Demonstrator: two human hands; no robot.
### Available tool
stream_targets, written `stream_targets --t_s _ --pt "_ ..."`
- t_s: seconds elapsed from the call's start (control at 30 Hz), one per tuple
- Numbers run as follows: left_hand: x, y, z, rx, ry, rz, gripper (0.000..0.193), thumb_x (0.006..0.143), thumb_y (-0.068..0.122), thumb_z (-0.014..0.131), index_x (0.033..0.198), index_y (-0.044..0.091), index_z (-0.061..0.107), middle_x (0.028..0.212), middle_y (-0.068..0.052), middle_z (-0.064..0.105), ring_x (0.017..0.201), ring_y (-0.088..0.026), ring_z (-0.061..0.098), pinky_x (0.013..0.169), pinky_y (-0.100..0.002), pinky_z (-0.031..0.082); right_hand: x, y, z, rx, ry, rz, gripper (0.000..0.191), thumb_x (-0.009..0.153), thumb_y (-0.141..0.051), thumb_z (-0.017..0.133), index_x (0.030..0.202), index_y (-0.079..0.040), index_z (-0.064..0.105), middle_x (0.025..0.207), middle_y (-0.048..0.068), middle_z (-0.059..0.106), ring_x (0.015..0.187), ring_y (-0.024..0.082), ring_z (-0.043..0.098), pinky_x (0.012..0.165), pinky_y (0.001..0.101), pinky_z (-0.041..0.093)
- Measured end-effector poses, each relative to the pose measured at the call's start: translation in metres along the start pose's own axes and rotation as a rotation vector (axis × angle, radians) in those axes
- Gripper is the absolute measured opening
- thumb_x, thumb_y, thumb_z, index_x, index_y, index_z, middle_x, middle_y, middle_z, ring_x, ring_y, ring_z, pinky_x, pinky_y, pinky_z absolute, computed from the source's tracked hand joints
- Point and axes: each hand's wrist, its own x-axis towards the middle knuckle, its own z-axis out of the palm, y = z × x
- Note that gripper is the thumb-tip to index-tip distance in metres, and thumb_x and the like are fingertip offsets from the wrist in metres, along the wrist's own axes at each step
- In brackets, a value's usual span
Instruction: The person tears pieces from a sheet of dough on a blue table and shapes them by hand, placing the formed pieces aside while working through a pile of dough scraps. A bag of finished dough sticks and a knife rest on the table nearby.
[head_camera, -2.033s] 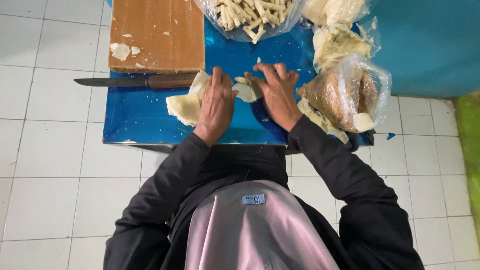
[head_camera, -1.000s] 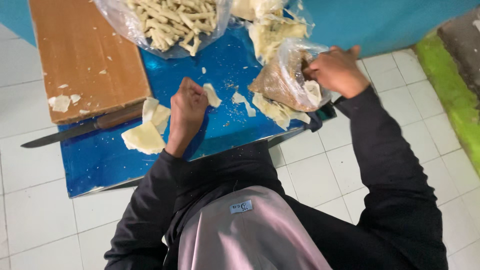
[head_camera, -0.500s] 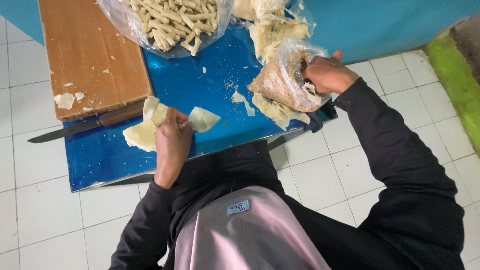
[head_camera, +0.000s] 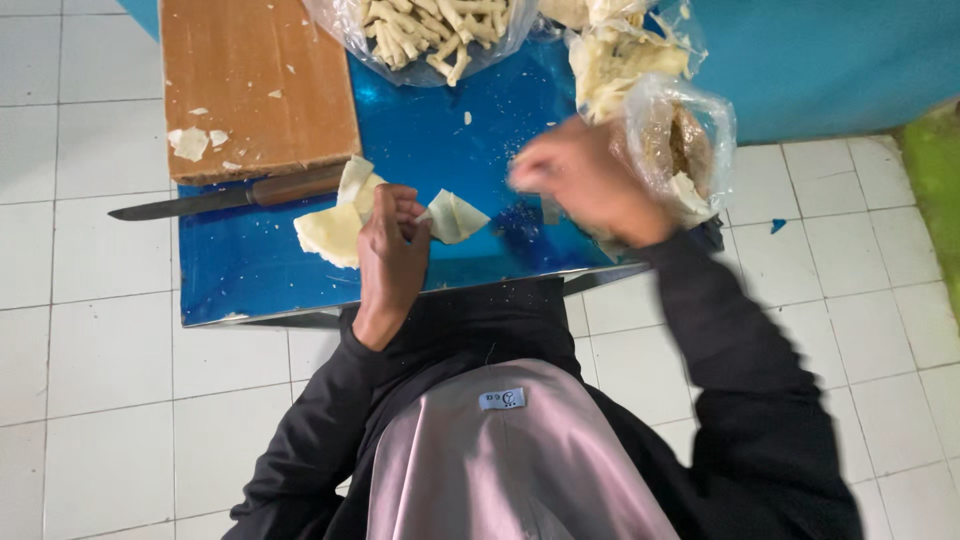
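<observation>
Clear plastic bag of pale rolled sticks (head_camera: 425, 35) sits at the far edge of the blue table (head_camera: 250, 275), with a crumpled bag of brown filling (head_camera: 680, 150) on the right. Left hand (head_camera: 392, 255) pinches a thin cream pastry wrapper (head_camera: 455, 215). Right hand (head_camera: 590, 185) is blurred mid-air, can't tell its grip. Long wooden-handled knife (head_camera: 225, 198) pokes out over the left edge, beside the wooden cutting board (head_camera: 260, 90).

My low blue table (head_camera: 250, 280) stands on white floor tiles. Beyond my left hand (head_camera: 392, 255) lie the wooden cutting board (head_camera: 258, 85) and knife (head_camera: 225, 198); pale dough sheets (head_camera: 330, 230) rest beside it. Plastic bags (head_camera: 680, 140) lie beyond my right hand (head_camera: 585, 185).
</observation>
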Motion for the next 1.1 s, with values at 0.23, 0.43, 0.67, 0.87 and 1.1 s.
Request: stream_targets --t_s 0.23,0.43,0.67,0.87,1.1 --pt "0.003 -0.004 0.007 -0.038 -0.008 0.015 0.035 0.09 -0.009 0.069 0.119 0.0 0.052 0.091 -0.01 0.068 0.076 -0.017 0.071 0.065 -0.029 0.055 0.005 -0.013 0.11 -0.23 0.187 -0.114 0.005 0.092 -0.014 0.075 0.094 -0.01 0.073 0.086 0.005 0.069 0.081 0.026 0.055 0.074 0.0424 0.034" --pt "0.006 -0.005 0.009 -0.002 -0.066 0.045 0.037 0.089 -0.013 0.066 0.121 0.0 0.051 0.087 -0.011 0.065 0.072 -0.019 0.069 0.065 -0.03 0.054 -0.009 -0.011 0.104 -0.436 0.3 -0.148 0.011 0.091 -0.017 0.08 0.09 -0.01 0.071 0.082 0.002 0.063 0.082 0.022 0.052 0.076 0.0416 0.029" --pt "0.003 -0.003 0.001 -0.013 -0.081 0.036 0.044 0.088 -0.014 0.067 0.126 0.0 0.048 0.088 -0.011 0.063 0.072 -0.019 0.069 0.063 -0.029 0.055 -0.022 0.003 0.107 -0.39 0.326 -0.167 0.015 0.089 -0.01 0.08 0.103 -0.011 0.076 0.101 -0.001 0.065 0.094 0.022 0.049 0.079 0.0402 0.029" --pt "0.002 -0.002 0.002 0.031 -0.036 0.065 0.051 0.086 -0.012 0.07 0.131 -0.001 0.047 0.093 -0.012 0.064 0.077 -0.02 0.069 0.067 -0.03 0.055 -0.034 0.004 0.101 -0.372 0.226 -0.075 0.035 0.086 0.002 0.07 0.113 -0.018 0.08 0.109 -0.006 0.062 0.097 0.021 0.047 0.079 0.0403 0.027" --pt "0.003 -0.002 0.02 -0.043 -0.084 0.056 0.047 0.091 -0.007 0.075 0.129 0.001 0.048 0.096 -0.012 0.067 0.083 -0.021 0.073 0.071 -0.03 0.059 -0.044 -0.003 0.1 -0.437 0.155 -0.048 0.045 0.089 0.001 0.055 0.122 -0.02 0.078 0.115 -0.004 0.056 0.1 0.023 0.043 0.079 0.0429 0.025"
